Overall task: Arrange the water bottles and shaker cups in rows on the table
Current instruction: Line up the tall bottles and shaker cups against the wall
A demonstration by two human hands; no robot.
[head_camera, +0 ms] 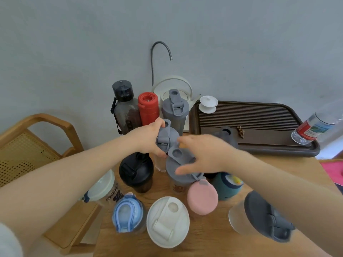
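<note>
Wooden table [232,164] against a grey wall carries approx. a dozen bottles and shaker cups, all upright. Centre: clear shaker w/ grey flip lid [168,138]; left hand [148,139] grips its lid from the left, thumb and fingers curled round the rim. Just beside it, toward the camera: second grey-lid shaker [178,171]. Right hand [200,154] hovers over that lid, fingers spread and relaxed, blurred; contact w/ lid cannot be told.

Back row, L to R: smoky bottle w/ black cap [125,108], red bottle [148,106], tall grey shaker [175,110]. These three stand close together.

Near the camera: black shaker [136,172], white-lid shaker w/ blue print [104,188], blue-lid bottle [126,212], large white-lid shaker [168,221], pink-lid cup [202,198], teal cup [227,186], dark-grey-lid shaker [263,217], the last partly under the right forearm.

Right rear: dark slatted tea tray [259,117] holding a white lidded cup [208,103] and a clear plastic bottle w/ red label [311,129], tilted. Behind the back row: white kettle [172,86] under a curved spout [159,52]. Left: wooden chair w/ cane panel [33,145].
</note>
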